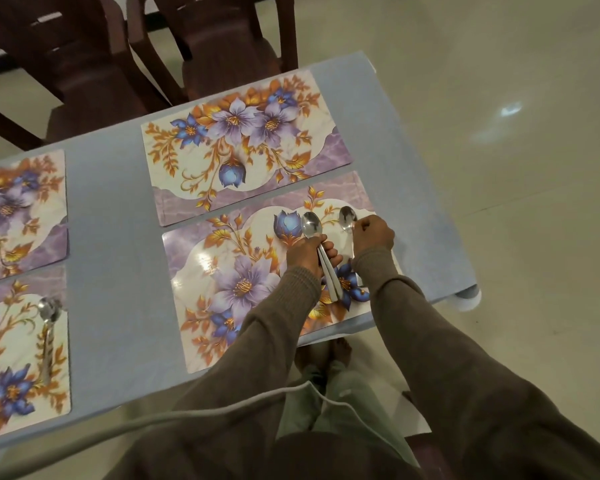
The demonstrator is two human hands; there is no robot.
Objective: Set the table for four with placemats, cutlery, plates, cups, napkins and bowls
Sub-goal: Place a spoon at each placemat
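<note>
Several floral placemats lie on the blue-grey table (118, 244). Over the near right placemat (229, 285), my left hand (307, 252) grips a bundle of steel spoons (311, 226), bowls pointing away from me and handles sticking out toward me. My right hand (373, 233) is closed on a single spoon (347, 216) held at the right end of that same mat. The far right placemat (243, 143) is bare. On the near left placemat (18, 355) one spoon (48, 334) lies at its right side. The far left placemat (18, 213) is partly cut off by the frame.
Two dark brown chairs (222, 46) stand at the far side of the table. The table's right edge and a white leg (470, 296) are close to my right hand. A grey cable (187, 414) crosses in front of my body. Beige floor lies to the right.
</note>
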